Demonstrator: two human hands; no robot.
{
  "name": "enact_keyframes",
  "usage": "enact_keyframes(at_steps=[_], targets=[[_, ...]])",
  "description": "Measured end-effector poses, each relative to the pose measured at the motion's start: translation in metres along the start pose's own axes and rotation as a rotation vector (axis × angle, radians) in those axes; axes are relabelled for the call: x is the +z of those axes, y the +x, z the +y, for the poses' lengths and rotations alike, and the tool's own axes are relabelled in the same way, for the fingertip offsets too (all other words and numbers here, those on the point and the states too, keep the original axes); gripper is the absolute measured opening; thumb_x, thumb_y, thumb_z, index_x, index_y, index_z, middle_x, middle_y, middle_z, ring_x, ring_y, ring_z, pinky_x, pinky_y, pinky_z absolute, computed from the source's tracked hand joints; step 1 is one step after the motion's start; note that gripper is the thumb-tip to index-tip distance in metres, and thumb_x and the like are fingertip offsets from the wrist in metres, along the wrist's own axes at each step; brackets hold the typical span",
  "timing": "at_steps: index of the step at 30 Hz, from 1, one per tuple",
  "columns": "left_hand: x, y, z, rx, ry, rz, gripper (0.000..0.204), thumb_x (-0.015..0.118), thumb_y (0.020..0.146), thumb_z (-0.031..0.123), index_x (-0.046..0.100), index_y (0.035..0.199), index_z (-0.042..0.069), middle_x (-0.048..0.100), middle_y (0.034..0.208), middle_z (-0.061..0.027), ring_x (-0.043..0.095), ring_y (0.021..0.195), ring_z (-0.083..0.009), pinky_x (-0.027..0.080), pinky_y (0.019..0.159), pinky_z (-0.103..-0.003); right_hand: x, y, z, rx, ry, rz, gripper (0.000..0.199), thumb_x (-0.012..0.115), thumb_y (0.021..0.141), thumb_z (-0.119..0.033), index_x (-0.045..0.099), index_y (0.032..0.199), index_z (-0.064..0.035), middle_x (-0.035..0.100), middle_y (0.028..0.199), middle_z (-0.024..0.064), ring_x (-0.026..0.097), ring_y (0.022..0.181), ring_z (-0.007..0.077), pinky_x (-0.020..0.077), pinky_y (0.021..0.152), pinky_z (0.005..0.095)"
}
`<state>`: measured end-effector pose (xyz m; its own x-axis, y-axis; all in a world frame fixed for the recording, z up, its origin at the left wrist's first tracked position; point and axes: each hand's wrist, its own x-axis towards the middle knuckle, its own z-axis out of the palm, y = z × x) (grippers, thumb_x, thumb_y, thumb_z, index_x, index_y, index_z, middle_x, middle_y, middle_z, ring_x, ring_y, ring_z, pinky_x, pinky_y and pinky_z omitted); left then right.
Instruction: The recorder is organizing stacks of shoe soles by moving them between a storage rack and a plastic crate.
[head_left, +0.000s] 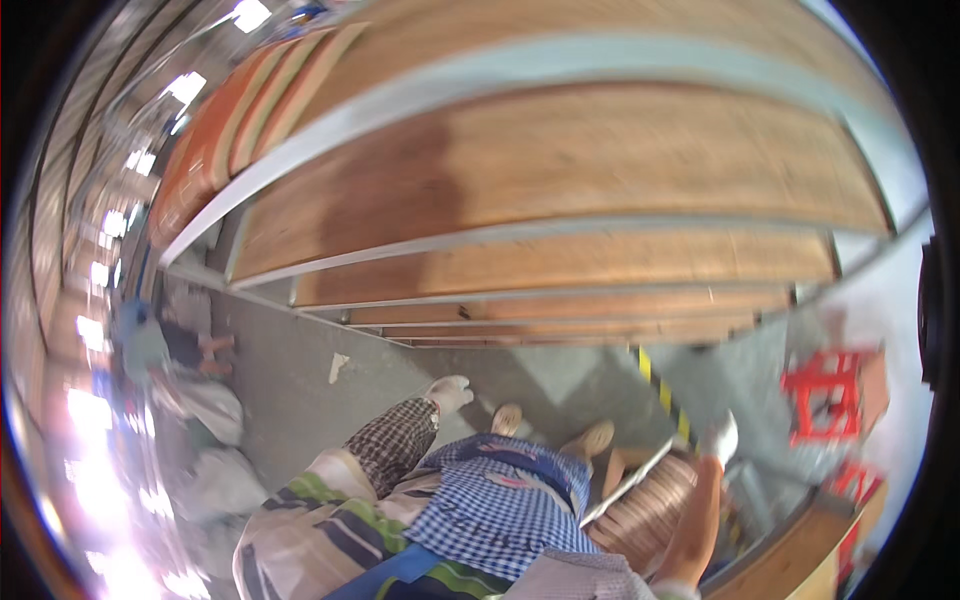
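My left hand [450, 393], in a whitish glove with a checked sleeve above it, hangs over the grey floor in front of the shelves. Its fingers look slightly apart, and nothing shows in them. Off to the right, my right hand [719, 438] wears a white glove below a bare forearm. Blur hides how its fingers lie, and I make out no object in it. Nearest to that hand is a brown, ribbed, stack-like bundle [650, 510] beside my apron. A tall rack of wooden shelf boards [600, 165] with pale metal edges stands before me; a dark shadow falls on it.
Orange-brown boards or packs [215, 140] sit at the rack's upper left. Red stools [825, 395] stand on the right, near a wooden edge [790, 555]. Yellow-black tape [660, 390] crosses the floor. Another person [165, 345] and pale sacks [215, 485] are on the left.
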<state>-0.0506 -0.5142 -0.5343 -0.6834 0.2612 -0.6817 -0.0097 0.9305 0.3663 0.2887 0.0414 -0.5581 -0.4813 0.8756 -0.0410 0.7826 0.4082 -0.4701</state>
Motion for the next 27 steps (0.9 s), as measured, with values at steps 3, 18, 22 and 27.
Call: enact_keyframes(at_steps=[3,18,22,27], targets=[[0.008,0.019,0.040,-0.025,0.159,-0.128,0.062,0.064,0.088,0.038,0.060,0.138,0.001,0.061,0.136,-0.0258,0.059,0.129,-0.0359,0.046,0.110,-0.041,-0.095,0.053,0.002,0.000,0.205,0.368,0.033,0.063,0.098,-0.014,0.067,0.126,0.0038,0.076,0.107,0.0164,0.072,0.097,0.0283,0.0560,0.088,0.0382],[0.024,0.020,-0.133,0.274,0.680,-0.128,0.032,0.054,0.098,0.025,0.074,0.118,0.010,0.072,0.121,-0.0144,0.069,0.113,-0.0322,0.056,0.091,-0.043,-0.305,-0.021,-0.683,-0.837,0.237,0.107,0.083,0.042,0.098,-0.066,0.050,0.148,-0.0005,0.056,0.144,0.0267,0.053,0.135,0.0402,0.0398,0.112,0.0420],[0.021,0.012,-0.139,0.191,0.705,-0.328,0.039,0.061,0.093,0.023,0.067,0.130,0.017,0.071,0.123,-0.0133,0.067,0.118,-0.0324,0.056,0.095,-0.044,-0.282,-0.016,-0.748,-0.828,0.192,0.048,0.102,0.048,0.090,-0.076,0.038,0.154,0.0020,0.051,0.148,0.0288,0.048,0.140,0.0408,0.0374,0.115,0.0439],[0.025,0.010,-0.175,0.159,0.564,-0.268,0.040,0.063,0.091,0.024,0.068,0.130,0.016,0.070,0.126,-0.0141,0.068,0.117,-0.0319,0.057,0.095,-0.044,-0.263,-0.023,-0.771,-0.728,0.461,0.047,0.115,0.068,0.081,-0.072,0.032,0.155,0.0079,0.047,0.150,0.0322,0.046,0.142,0.0406,0.0368,0.116,0.0432]])
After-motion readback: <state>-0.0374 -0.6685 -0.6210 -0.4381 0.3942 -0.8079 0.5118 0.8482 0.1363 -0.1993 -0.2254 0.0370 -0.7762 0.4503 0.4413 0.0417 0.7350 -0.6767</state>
